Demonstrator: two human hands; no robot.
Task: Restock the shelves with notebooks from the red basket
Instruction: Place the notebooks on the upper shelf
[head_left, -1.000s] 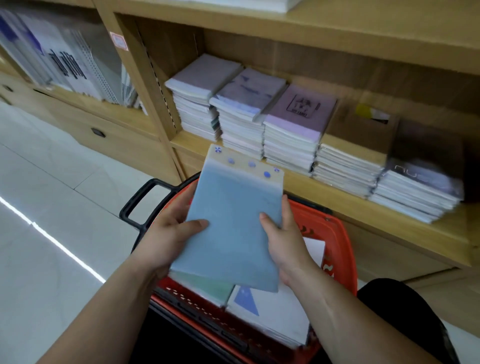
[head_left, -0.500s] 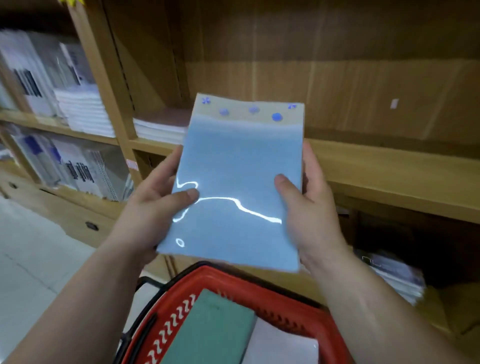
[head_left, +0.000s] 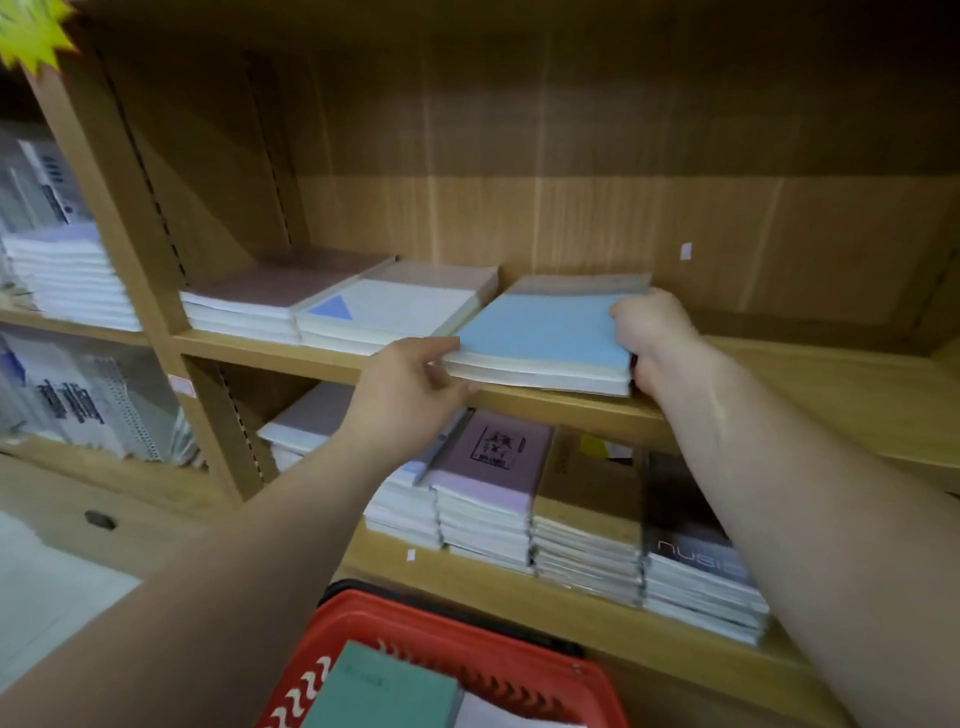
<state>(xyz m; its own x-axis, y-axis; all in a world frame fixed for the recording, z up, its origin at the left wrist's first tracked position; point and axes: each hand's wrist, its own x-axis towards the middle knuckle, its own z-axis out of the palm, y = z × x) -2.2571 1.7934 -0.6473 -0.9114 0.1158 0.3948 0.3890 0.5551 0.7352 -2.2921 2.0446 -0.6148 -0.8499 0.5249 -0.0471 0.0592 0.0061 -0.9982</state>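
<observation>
A small stack of blue-covered notebooks (head_left: 545, 332) lies flat on the middle wooden shelf (head_left: 810, 374), just right of a white stack with a blue triangle (head_left: 395, 309). My left hand (head_left: 410, 384) holds the blue stack at its near left corner, fingers curled round the edge. My right hand (head_left: 649, 332) grips its right side, thumb on top. Below, the red basket (head_left: 363, 670) sits at the bottom edge with a green notebook (head_left: 379, 691) and a white one inside.
A brown-covered stack (head_left: 260, 296) lies at the shelf's left end; the shelf right of my right hand is bare wood. The lower shelf carries several stacks (head_left: 488, 488). A wooden upright (head_left: 130, 249) divides off the left bay with more stationery.
The blue notebooks went from being held tilted in front of me above the basket to lying flat on the middle shelf. Both hands moved forward and up with them, still holding the sides.
</observation>
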